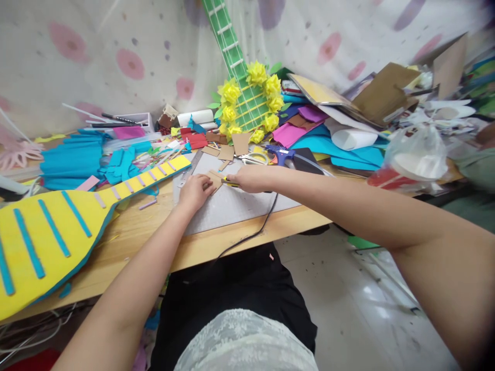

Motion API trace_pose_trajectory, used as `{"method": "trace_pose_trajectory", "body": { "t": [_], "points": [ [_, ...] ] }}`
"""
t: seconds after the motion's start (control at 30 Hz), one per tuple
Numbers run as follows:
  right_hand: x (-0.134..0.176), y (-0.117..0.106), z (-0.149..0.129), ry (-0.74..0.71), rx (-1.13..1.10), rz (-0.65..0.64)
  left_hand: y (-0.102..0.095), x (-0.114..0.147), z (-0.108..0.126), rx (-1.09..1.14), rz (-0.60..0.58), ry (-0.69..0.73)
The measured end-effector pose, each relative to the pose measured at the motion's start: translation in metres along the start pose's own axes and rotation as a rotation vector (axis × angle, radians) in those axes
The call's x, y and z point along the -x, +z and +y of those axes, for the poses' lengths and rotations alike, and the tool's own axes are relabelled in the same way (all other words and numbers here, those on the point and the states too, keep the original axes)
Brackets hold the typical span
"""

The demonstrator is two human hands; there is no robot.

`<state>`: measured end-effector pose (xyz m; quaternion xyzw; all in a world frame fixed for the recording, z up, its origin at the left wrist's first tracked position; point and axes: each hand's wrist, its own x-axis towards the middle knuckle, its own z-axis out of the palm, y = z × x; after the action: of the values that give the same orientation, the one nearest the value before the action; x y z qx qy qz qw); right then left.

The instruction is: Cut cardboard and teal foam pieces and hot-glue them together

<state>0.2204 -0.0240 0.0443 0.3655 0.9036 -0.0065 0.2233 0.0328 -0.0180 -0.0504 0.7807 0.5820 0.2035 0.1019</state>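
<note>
A small piece of brown cardboard [216,180] lies on a grey cutting mat [224,212]. Bent fingers of my left hand [196,190] press on its left side and hold it down. My right hand [251,179] is wrapped round a yellow and black utility knife [230,181], whose tip is at the right edge of the cardboard. The blade itself is too small to make out. Just beyond my right hand lie scissors [256,157] and a blue glue gun [280,152]. Cardboard offcuts [226,152] sit behind the piece.
On the left, a yellow guitar-shaped cutout [50,226] with blue strips reaches over the table edge. A green paper guitar [249,105] with yellow flowers stands at the back. Paper scraps [332,139] and a plastic bag [413,154] crowd the right. A black cable [247,238] crosses the front edge.
</note>
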Motion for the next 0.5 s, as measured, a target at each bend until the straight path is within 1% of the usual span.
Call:
{"method": "trace_pose_trajectory", "body": {
  "t": [0.13,0.23,0.3,0.37,0.43,0.5],
  "points": [
    [0.007,-0.002,0.0,0.027,-0.033,-0.017,0.003,0.001,-0.002,0.011,0.02,0.008],
    [0.008,-0.004,0.008,0.06,-0.081,-0.035,0.004,0.003,-0.003,0.014,0.043,0.014],
    [0.005,-0.004,0.015,0.1,-0.126,0.025,0.005,0.004,-0.004,0.011,0.056,0.018],
    [-0.002,0.0,0.02,0.161,-0.164,0.144,0.006,0.005,-0.004,0.006,0.064,0.025],
    [-0.013,0.006,0.019,0.205,-0.192,0.241,0.007,0.005,-0.005,0.002,0.071,0.035],
    [-0.026,0.013,0.013,0.194,-0.214,0.285,0.008,0.005,-0.006,0.002,0.073,0.044]
  ]
}}
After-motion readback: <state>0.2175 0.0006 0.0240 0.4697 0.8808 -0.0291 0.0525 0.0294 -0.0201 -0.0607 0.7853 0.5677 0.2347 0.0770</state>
